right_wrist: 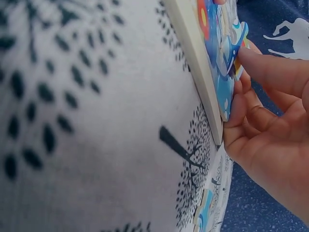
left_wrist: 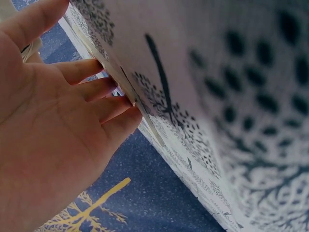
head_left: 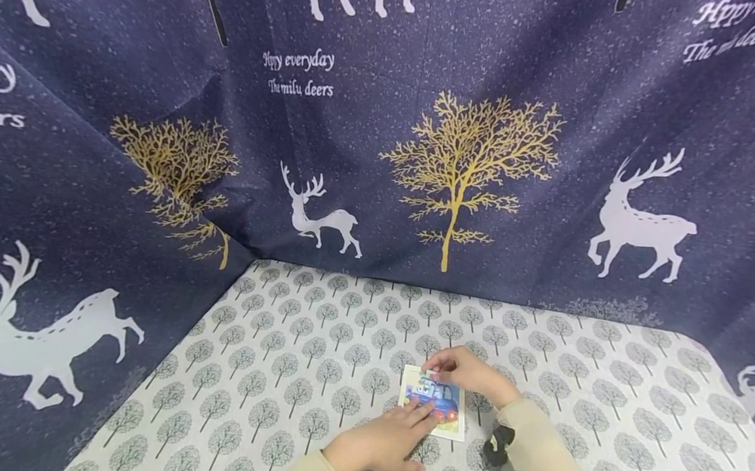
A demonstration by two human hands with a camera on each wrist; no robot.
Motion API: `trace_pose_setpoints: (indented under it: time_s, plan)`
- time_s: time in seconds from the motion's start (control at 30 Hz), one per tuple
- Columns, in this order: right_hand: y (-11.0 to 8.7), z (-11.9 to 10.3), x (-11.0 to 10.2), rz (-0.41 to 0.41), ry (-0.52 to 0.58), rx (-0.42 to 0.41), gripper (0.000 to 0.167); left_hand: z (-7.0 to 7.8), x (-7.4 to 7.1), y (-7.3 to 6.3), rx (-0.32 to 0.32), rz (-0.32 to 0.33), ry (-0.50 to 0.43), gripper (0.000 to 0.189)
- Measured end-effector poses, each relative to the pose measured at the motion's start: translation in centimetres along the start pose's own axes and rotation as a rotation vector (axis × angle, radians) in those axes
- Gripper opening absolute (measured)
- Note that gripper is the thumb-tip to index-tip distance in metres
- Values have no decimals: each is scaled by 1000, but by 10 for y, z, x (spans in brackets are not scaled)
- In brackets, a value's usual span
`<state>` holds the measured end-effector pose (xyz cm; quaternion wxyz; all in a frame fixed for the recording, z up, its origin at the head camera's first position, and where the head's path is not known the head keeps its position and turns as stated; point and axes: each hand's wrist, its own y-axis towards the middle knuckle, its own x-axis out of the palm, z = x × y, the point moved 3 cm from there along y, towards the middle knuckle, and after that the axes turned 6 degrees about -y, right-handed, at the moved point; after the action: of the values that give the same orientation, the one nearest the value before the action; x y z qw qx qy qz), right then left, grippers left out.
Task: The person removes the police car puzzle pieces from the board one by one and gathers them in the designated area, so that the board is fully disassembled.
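Observation:
A small wooden jigsaw puzzle (head_left: 442, 427) with a blue cartoon car lies on the tablecloth, framed by a pale border. My left hand (head_left: 391, 443) rests its extended fingers on the lower left of the picture; in the left wrist view its fingertips (left_wrist: 129, 112) touch the board's face and edge. At the top edge is my right hand (head_left: 467, 371). Between its thumb and fingers it pinches a colourful puzzle piece (right_wrist: 235, 46), which stands tilted over the board in the right wrist view. The fingers partly hide that piece.
Another light-blue puzzle piece (right_wrist: 204, 210) lies on the cloth beyond the board in the right wrist view. The white tablecloth (head_left: 309, 380) has a tree print. Dark blue curtains (head_left: 372, 144) with deer and trees enclose the table's back and sides.

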<state>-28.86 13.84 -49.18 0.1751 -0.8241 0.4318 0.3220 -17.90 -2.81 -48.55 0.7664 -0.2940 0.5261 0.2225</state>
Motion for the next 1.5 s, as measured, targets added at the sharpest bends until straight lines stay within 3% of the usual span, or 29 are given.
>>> trace_pose_setpoints:
  time_s: [0.33, 0.6, 0.97, 1.13, 1.37, 1.5]
  plan:
    - [-4, -4, -2, 42, -33, -37, 20, 0, 0, 0, -2, 7, 29, 79]
    - [-5, 0, -3, 87, 3, -48, 19, 2, -2, 0, -1, 0, 25, 79]
    - [-11, 4, -16, 165, 39, -21, 23, 3, -4, 0, -12, -20, -2, 78]
    - [-22, 12, -30, 196, 37, 42, 27, 2, -3, 1, -21, -19, 18, 79]
    - [-43, 25, -50, 201, 231, 159, 35, 2, -4, 1, -20, -29, -21, 78]
    - [-56, 35, -59, 218, 318, 182, 35, 2, -4, 0, -11, -19, -1, 79]
